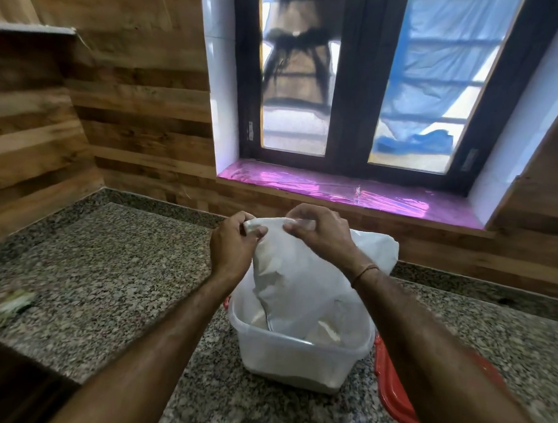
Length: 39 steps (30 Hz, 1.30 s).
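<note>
A white plastic bag (297, 284) stands in a clear plastic tub (285, 360) on the granite counter (111, 268). My left hand (234, 244) pinches the bag's top edge on the left. My right hand (318, 230) pinches the same top edge on the right, fingers curled over it. The two hands sit close together above the tub. White powder and a metal spoon edge (264, 318) show inside the tub beside the bag.
A red lid (397, 396) lies on the counter right of the tub, partly under my right forearm. A window with a pink-covered sill (351, 190) stands behind. Wood-panelled walls close the corner at left. A small pale scrap (10, 306) lies at the counter's left edge.
</note>
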Tool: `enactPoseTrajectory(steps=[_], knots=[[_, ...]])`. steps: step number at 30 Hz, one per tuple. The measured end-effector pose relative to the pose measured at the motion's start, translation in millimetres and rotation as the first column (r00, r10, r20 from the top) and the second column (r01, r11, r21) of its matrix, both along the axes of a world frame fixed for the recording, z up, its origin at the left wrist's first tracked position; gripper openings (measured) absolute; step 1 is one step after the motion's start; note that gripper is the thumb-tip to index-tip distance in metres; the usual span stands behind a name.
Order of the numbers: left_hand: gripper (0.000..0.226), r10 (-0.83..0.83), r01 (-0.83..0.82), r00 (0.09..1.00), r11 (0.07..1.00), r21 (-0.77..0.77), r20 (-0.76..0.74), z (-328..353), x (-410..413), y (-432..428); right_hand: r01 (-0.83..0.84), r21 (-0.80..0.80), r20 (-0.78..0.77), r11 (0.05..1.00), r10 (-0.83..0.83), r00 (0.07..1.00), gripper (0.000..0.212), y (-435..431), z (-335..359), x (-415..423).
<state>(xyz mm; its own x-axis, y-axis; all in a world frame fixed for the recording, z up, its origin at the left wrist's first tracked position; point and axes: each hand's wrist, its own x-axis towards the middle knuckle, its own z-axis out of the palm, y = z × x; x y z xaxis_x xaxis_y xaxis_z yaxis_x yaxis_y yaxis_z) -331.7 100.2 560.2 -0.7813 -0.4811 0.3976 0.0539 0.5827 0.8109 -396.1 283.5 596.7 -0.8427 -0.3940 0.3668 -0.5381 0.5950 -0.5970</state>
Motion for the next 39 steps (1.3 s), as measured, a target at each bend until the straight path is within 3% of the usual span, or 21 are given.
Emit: enactPoseTrajectory(steps=[3, 7, 9, 12, 15, 22, 24, 27, 28, 31, 33, 36, 37, 39], knots=[[0.014, -0.02, 0.02, 1.0, 1.0, 0.018, -0.016, 3.2, -2.3, 6.5, 0.013, -0.006, -0.038, 1.0, -0.013, 0.999, 0.022, -8.9, -4.4, -0.6], [0.041, -0.341, 0.325, 0.94, 0.897, 0.298, 0.0, -15.1, 9.7, 2.8, 0.059, -0.27, 0.087, 0.961, -0.037, 0.996, 0.021, 3.2, -1.3, -7.8], [0.033, -0.443, 0.399, 0.894, 0.855, 0.332, 0.066, -37.0, 18.4, -3.9, 0.084, -0.368, 0.151, 0.926, -0.03, 0.988, 0.019, 8.6, 3.0, -10.5], [0.008, -0.312, 0.292, 0.936, 0.946, 0.139, 0.162, -62.5, 25.1, -12.1, 0.078, -0.427, 0.217, 0.901, 0.019, 0.976, 0.019, 14.9, 6.3, -14.7], [0.031, -0.158, 0.16, 0.97, 0.987, 0.0, 0.185, -70.3, 28.5, -9.8, 0.11, -0.451, 0.254, 0.886, 0.009, 0.967, 0.02, 17.8, 4.0, -17.2], [0.024, -0.005, 0.024, 0.969, 0.997, -0.078, 0.245, -66.3, 37.0, 9.5, 0.269, -0.456, 0.188, 0.848, -0.203, 0.961, 0.021, 6.9, -10.1, -15.6], [0.003, 0.01, 0.005, 0.967, 0.998, -0.058, 0.253, -61.6, 37.6, 13.4, 0.274, -0.44, 0.151, 0.855, -0.23, 0.961, 0.022, 6.6, -13.8, -12.0], [0.078, -0.083, 0.069, 0.983, 0.994, 0.088, 0.165, -49.8, 34.1, 23.9, 0.262, -0.432, 0.138, 0.863, -0.224, 0.965, 0.026, 7.3, -11.8, -12.7], [0.09, -0.139, 0.121, 0.983, 0.982, 0.143, 0.122, -42.4, 34.8, 31.3, 0.274, -0.427, 0.136, 0.862, -0.239, 0.962, 0.027, 5.7, -10.7, -13.7], [0.091, -0.385, 0.368, 0.918, 0.917, 0.151, 0.099, -32.2, 33.5, 58.9, 0.287, -0.376, 0.11, 0.881, -0.265, 0.958, 0.026, -3.1, -9.8, -8.5], [0.092, -0.31, 0.301, 0.948, 0.947, 0.109, 0.077, -32.4, 31.2, 66.2, 0.273, -0.346, 0.095, 0.898, -0.256, 0.962, 0.026, -5.9, -9.0, -3.9], [0.096, 0.078, -0.078, 0.997, 0.99, 0.114, 0.005, -31.6, 27.3, 54.6, 0.312, -0.377, 0.089, 0.872, -0.301, 0.949, 0.03, -1.4, -2.0, -1.5], [0.095, 0.071, -0.07, 0.998, 0.992, 0.107, -0.001, -33.5, 25.8, 51.6, 0.325, -0.381, 0.086, 0.866, -0.317, 0.945, 0.03, -0.8, 0.5, -1.5], [0.09, -0.161, 0.157, 0.986, 0.985, 0.074, 0.052, -35.3, 26.1, 57.2, 0.307, -0.344, 0.083, 0.887, -0.297, 0.951, 0.029, -3.1, 1.8, -0.6]])
